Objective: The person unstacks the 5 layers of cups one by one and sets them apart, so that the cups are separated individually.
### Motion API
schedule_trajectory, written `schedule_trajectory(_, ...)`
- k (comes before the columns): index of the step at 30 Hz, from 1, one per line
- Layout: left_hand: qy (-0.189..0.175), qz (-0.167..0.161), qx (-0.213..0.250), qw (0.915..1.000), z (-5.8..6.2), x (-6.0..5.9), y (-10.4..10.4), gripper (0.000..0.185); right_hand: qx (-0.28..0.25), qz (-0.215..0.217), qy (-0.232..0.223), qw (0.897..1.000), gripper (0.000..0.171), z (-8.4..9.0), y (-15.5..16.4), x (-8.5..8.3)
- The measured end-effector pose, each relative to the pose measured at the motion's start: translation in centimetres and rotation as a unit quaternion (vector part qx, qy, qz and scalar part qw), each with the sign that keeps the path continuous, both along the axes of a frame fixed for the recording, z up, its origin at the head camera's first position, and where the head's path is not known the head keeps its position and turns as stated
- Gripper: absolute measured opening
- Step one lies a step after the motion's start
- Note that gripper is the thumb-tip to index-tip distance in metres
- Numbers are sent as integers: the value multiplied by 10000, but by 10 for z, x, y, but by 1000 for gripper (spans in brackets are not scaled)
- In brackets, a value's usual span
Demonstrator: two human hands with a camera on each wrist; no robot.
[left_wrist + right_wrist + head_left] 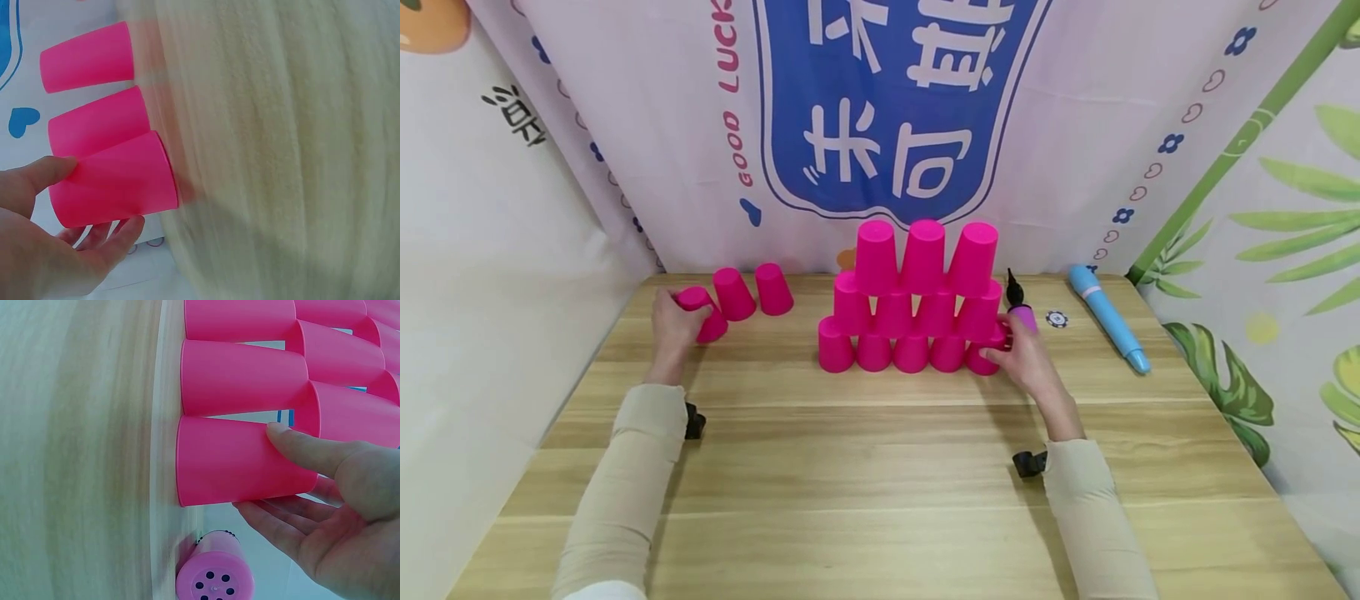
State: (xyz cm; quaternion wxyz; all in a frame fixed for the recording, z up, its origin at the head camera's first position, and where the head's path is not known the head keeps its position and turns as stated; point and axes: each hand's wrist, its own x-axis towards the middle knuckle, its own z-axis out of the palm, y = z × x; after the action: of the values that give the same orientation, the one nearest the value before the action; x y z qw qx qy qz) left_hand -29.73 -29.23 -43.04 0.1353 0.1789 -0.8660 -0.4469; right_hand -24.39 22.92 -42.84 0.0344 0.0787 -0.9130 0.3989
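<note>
Upside-down pink cups form a three-tier wall: several in the bottom row (911,354), several in the middle row (893,315) and three on top (923,258). My right hand (1028,358) holds the rightmost bottom cup (231,462), thumb on one side and fingers on the other; that cup stands on the table. At the far left, my left hand (676,329) grips another upside-down pink cup (119,181) between thumb and fingers. Two more pink cups, one (734,294) close beside it and one (774,290) farther right, stand inverted in the same line.
Just behind my right hand lies a purple-pink cylinder (1024,318) with a black pointed tip and a holed end. A small round chip (1057,319) and a long light-blue tube (1108,317) lie right of it. Printed cloth (685,167) hangs behind the wooden table (865,467).
</note>
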Motion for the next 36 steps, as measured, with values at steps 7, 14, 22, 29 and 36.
schedule_trajectory(7, -249, 32, -348, 9991, 5, 6, 0, 67, -1, 54, 50, 10000, 60, 0, 0, 0)
schedule_trajectory(14, 955, -112, -915, 9912, 56, 21, 35, 65, -15, 44, 85, 10000, 58, 1, 1, -2)
schedule_trajectory(22, 2148, -1866, -161, 9585, 125, 45, 134, 56, -39, 87, 80, 9999, 60, 0, 1, -1)
schedule_trajectory(29, 1761, -3024, 300, 9363, 134, 48, 198, 76, -110, 87, 105, 9998, 59, 0, 3, 0)
schedule_trajectory(36, 1503, -3048, 432, 9395, 126, 38, 218, 77, -88, 60, 62, 9999, 59, -1, 1, -1)
